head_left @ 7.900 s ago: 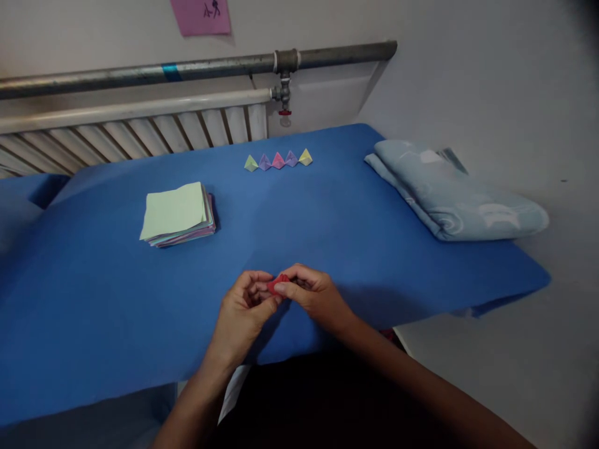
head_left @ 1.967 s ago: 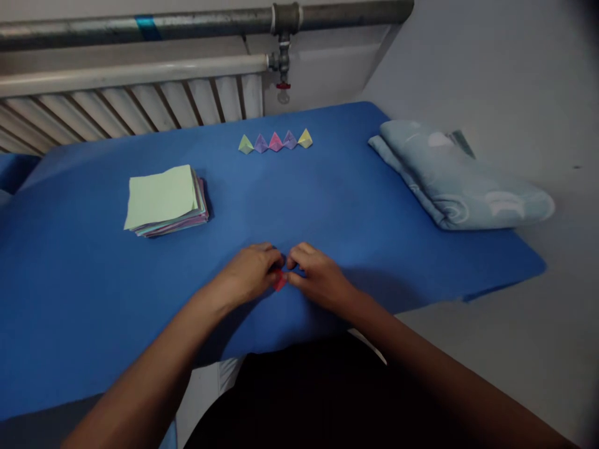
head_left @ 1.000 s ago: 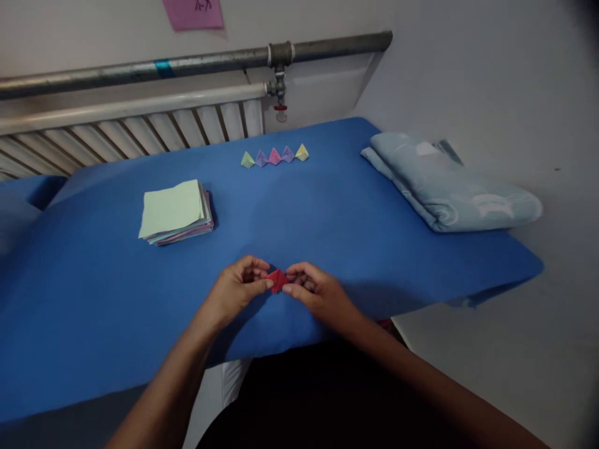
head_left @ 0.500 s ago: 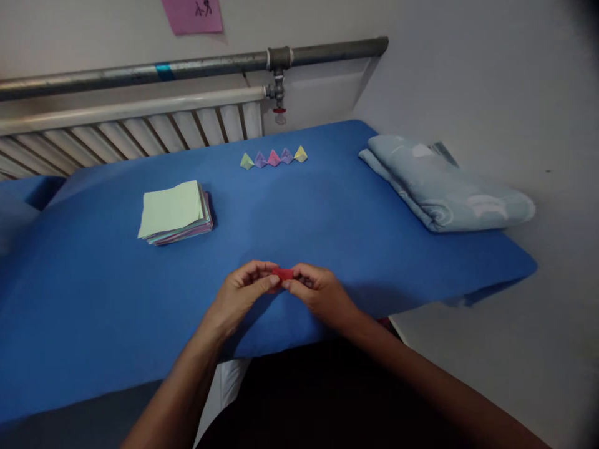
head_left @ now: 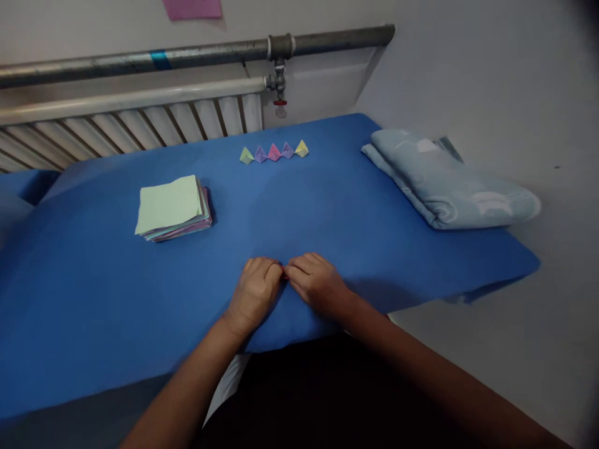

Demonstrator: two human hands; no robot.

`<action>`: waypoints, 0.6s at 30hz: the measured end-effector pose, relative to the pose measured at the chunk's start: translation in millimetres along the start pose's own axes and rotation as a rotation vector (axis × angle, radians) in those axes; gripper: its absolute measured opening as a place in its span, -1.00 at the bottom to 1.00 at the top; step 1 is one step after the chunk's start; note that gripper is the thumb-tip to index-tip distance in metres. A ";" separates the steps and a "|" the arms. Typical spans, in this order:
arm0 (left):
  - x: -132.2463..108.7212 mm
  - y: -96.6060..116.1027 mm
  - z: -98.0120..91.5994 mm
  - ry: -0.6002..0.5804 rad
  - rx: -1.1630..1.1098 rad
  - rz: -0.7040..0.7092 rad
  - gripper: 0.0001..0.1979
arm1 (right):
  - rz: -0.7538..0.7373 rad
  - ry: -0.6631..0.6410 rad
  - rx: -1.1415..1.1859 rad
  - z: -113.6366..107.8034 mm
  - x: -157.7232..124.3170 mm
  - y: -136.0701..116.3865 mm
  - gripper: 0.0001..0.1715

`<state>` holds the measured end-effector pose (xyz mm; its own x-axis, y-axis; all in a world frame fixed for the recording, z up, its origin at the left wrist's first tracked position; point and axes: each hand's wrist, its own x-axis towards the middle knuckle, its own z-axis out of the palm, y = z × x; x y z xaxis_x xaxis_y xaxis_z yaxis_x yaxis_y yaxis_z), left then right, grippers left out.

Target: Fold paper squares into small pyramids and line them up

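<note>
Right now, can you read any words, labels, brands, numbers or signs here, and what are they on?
None can be read.
Pink note: cut off at the top; no legible writing.
Greyish patch behind the blanket: too blurred to tell.
Red paper: mostly hidden; no text visible.

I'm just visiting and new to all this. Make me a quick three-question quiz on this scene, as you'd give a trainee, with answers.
1. Count: how many folded paper shapes are lined up towards the back of the blue surface?
2. Choose: what colour tops the paper stack? (a) pink (b) pale green (c) black
3. Fill in: the small piece between the left hand and the right hand is ____.

Key: 1. Five. 2. b. 3. Red.
</note>
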<state>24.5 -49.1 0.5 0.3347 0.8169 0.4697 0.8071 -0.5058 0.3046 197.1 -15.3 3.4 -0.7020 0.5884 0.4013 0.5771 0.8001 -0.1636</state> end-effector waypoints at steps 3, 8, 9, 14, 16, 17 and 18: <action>-6.7 3.1 -3.1 -0.104 0.013 -0.030 -0.82 | -0.025 -0.108 0.014 -0.9 -3.7 -0.5 -0.74; -18.6 7.0 -14.2 -0.163 -0.053 -0.074 -0.79 | -0.015 -0.177 0.102 -4.4 -9.8 -1.4 -0.75; -20.2 7.7 -15.0 -0.153 -0.063 -0.088 -0.79 | -0.008 -0.177 0.110 -4.7 -10.2 -1.3 -0.73; -23.6 10.6 -13.6 -0.119 -0.030 -0.105 -0.80 | 0.024 -0.191 0.158 -5.6 -9.4 0.2 -0.77; -24.0 11.0 -12.8 -0.097 0.001 -0.100 -0.81 | 0.041 -0.190 0.188 -5.4 -9.3 1.1 -0.81; -24.1 10.9 -12.6 -0.087 0.011 -0.101 -0.81 | 0.050 -0.187 0.206 -5.2 -9.4 1.7 -0.81; -24.2 10.7 -12.5 -0.080 0.017 -0.101 -0.82 | 0.060 -0.182 0.226 -4.7 -9.7 2.4 -0.81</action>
<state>19.0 -77.8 2.8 0.2882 0.8834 0.3695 0.8466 -0.4154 0.3328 207.2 -19.7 3.4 -0.7449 0.6300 0.2196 0.5263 0.7571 -0.3871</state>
